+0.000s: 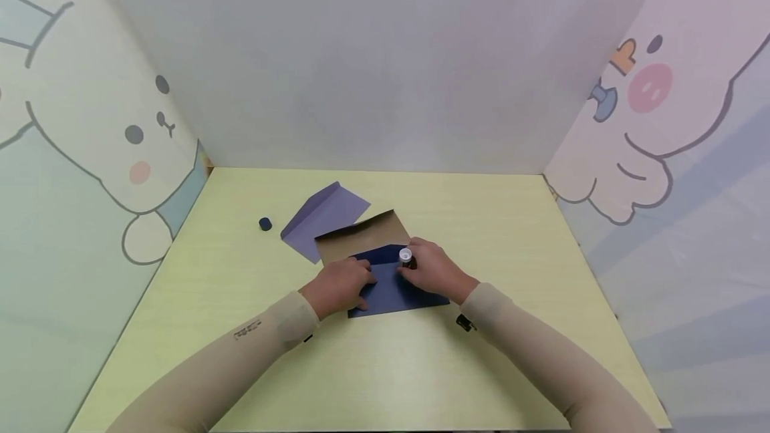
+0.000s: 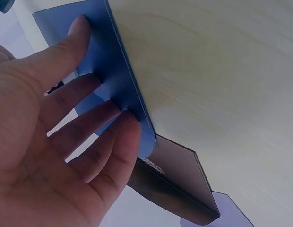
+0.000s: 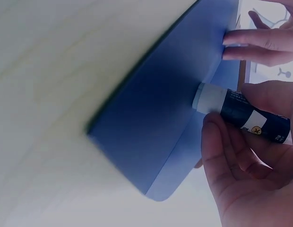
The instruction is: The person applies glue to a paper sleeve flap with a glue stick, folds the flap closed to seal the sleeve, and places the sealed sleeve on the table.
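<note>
Head view: the right hand is gripping a glue stick against the navy envelope; the left hand is pressing the envelope's left side, fingers spreading; firm bracing should be keeping it from slipping.

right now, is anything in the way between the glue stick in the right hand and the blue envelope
Nothing visible. The glue stick has its white end right at the blue envelope, near the flap, though exact contact is hard to tell. The left hand touches the envelope's left side, not between them.
</note>
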`<move>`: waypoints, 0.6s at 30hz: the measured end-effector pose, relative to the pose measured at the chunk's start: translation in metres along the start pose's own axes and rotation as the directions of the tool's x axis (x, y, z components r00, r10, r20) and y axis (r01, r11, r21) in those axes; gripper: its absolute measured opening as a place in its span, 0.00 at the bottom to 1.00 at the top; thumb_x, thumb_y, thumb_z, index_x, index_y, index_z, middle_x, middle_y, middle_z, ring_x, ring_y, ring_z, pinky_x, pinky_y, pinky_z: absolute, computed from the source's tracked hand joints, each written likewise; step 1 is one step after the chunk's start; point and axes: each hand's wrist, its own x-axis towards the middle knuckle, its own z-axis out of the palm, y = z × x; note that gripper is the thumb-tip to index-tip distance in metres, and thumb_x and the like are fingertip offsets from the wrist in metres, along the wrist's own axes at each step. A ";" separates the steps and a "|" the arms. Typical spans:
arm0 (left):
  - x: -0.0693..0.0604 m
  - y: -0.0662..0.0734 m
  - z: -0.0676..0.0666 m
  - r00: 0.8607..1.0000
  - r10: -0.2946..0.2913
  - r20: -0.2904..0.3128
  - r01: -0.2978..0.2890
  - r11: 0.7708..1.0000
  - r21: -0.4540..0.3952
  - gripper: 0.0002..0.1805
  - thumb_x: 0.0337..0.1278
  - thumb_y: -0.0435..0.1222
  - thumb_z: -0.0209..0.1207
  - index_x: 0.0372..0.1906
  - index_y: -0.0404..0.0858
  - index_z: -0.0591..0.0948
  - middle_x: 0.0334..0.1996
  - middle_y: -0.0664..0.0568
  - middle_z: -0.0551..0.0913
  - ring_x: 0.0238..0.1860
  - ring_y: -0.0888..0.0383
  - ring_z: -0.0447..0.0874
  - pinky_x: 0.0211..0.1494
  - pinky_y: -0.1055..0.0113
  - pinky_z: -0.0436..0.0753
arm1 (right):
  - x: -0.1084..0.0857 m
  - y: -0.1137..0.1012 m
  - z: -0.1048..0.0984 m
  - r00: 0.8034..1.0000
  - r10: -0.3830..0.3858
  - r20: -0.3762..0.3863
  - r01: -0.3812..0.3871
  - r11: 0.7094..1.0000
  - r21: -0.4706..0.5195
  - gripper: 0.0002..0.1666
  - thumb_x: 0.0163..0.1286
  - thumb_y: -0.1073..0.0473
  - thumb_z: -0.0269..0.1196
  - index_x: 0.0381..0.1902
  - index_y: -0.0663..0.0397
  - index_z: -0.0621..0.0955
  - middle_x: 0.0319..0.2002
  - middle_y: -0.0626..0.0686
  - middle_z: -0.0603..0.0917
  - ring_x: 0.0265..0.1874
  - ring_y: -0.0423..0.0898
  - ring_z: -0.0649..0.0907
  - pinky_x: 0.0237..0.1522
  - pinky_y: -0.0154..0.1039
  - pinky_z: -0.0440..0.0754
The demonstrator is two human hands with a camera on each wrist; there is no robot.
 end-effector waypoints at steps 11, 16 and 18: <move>0.000 0.000 0.001 1.000 0.004 -0.007 -0.004 1.000 0.000 0.25 0.60 0.51 0.90 0.59 0.47 0.98 0.52 0.51 0.94 0.47 0.54 0.90 0.60 0.56 0.95 | 0.000 0.001 -0.004 1.000 0.007 0.009 -0.007 1.000 -0.011 0.10 0.78 0.57 0.81 0.40 0.54 0.90 0.40 0.51 0.85 0.35 0.42 0.81 0.40 0.38 0.83; 0.000 -0.001 0.001 1.000 0.004 -0.002 -0.004 1.000 -0.008 0.25 0.61 0.51 0.89 0.59 0.48 0.98 0.53 0.51 0.94 0.47 0.54 0.89 0.60 0.56 0.95 | 0.001 0.001 -0.003 1.000 0.010 0.012 -0.010 1.000 -0.009 0.10 0.78 0.57 0.81 0.41 0.54 0.90 0.40 0.51 0.85 0.35 0.42 0.81 0.40 0.38 0.82; 0.001 -0.001 0.001 1.000 0.003 -0.003 -0.003 1.000 -0.008 0.25 0.61 0.51 0.89 0.59 0.47 0.98 0.53 0.51 0.94 0.47 0.54 0.89 0.60 0.56 0.95 | 0.001 0.001 -0.003 1.000 0.007 0.010 -0.007 1.000 -0.008 0.09 0.78 0.57 0.81 0.41 0.55 0.90 0.40 0.51 0.85 0.35 0.42 0.81 0.41 0.38 0.83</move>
